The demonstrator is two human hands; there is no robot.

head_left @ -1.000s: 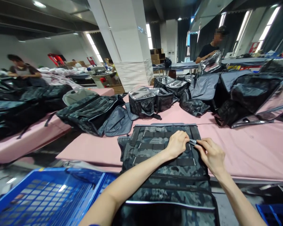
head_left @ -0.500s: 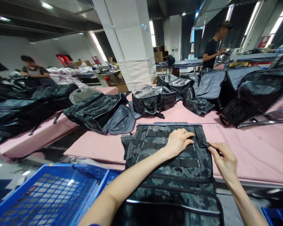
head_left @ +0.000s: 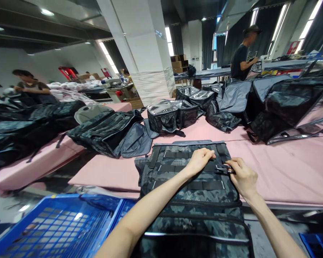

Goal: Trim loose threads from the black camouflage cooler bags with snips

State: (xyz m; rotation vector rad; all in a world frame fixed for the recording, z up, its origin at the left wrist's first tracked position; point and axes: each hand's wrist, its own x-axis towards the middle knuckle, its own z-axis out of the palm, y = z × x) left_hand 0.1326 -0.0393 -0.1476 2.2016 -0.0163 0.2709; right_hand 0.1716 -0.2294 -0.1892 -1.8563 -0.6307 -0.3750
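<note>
A dark camouflage bag [head_left: 191, 200] with black webbing straps lies flat over the near edge of the pink table [head_left: 285, 172]. My left hand [head_left: 200, 161] rests palm down on the upper webbing rows, fingers curled. My right hand [head_left: 242, 177] is just to the right of it, fingers pinched on a small metal tool [head_left: 223, 168] whose tip lies against the webbing at the bag's right side. The tool is mostly hidden by my fingers.
A blue plastic crate [head_left: 56, 229] stands at the lower left, another blue crate corner [head_left: 316, 242] at the lower right. Several black and grey bags [head_left: 172, 118] crowd the back of the table. One person [head_left: 240, 59] stands far behind, another person [head_left: 29, 86] works at the left.
My right hand has come back left from the bag's right edge to the webbing beside my left hand. The left hand stayed on the bag.
</note>
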